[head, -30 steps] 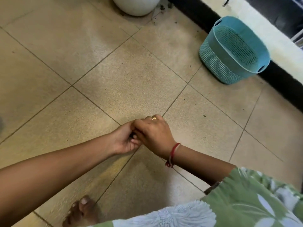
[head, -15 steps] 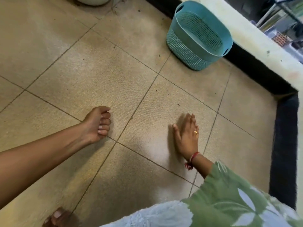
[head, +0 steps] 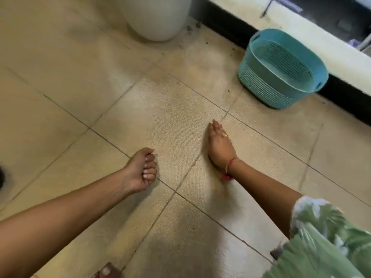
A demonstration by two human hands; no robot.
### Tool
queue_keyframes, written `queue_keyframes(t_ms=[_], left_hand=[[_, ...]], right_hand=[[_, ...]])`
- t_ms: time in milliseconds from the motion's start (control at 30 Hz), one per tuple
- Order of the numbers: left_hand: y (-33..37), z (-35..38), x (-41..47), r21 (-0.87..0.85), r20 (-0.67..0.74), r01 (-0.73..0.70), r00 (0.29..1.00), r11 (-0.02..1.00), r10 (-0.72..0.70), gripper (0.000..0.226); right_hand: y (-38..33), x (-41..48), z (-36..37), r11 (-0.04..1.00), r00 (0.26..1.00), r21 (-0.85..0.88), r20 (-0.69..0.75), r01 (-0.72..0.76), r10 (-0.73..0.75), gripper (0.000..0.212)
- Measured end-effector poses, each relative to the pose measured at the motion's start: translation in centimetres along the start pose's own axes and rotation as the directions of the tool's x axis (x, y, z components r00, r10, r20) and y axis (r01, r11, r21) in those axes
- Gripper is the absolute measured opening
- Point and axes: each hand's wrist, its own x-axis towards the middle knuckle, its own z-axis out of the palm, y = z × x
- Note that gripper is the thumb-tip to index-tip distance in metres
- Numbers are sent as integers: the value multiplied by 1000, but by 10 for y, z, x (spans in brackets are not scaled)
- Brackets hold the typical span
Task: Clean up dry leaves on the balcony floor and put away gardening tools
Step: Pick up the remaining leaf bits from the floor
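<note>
I see 2 hands | left hand fingers clenched, nothing visible inside | right hand fingers straight, on floor | 1 teal basket by wall | 1 white pot | few leaf crumbs beside pot

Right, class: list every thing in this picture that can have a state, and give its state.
Left hand, fingers curled, nothing visible inside.
Right hand, fingers straight, edge against the beige tiled floor.
Teal perforated plastic basket, upright, nothing visible inside.
White round pot, upright, top out of frame.
</note>
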Motion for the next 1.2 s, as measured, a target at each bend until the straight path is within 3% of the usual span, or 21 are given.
queue_keyframes(t_ms=[200,300,433,533,600,700,767,833,967,1067,1200], left_hand=[[9,-3,-7,-121,-11,-18,1000,993,17,56],[13,3,-7,-161,-9,-16,1000,987,14,55],[22,14,-7,-152,-5,-36,999,988,35,49],[28,15,-8,-181,-7,-52,999,982,52,43],[29,14,-5,-197,-15,-57,998,979,55,42],[28,13,4,-195,1,-31,999,980,32,36],[30,14,3,-183,74,-39,996,982,53,27],[35,15,0,-196,144,-60,986,979,89,26],[45,16,-1,-244,212,-55,971,968,109,37],[57,19,-1,-209,182,-67,978,976,106,35],[86,29,-15,-55,148,-100,983,993,107,33]], right_hand=[[18,-30,-13,953,970,-182,28,241,-240,42],[15,-11,-35,951,966,-174,87,256,-244,17],[9,8,-41,977,982,-132,108,169,-155,18],[-20,8,-35,990,991,115,96,81,-92,22],[-59,5,-33,923,992,377,63,79,-111,21],[-116,-1,-37,801,963,548,-31,240,-268,21],[-141,-5,-39,831,918,406,-56,381,-394,14],[-150,-5,-41,844,851,125,-150,521,-503,12],[-151,1,-46,750,735,-211,-161,627,-659,15],[-150,8,-54,765,753,-166,-140,622,-643,19],[-166,24,-85,883,913,241,-179,403,-368,13]])
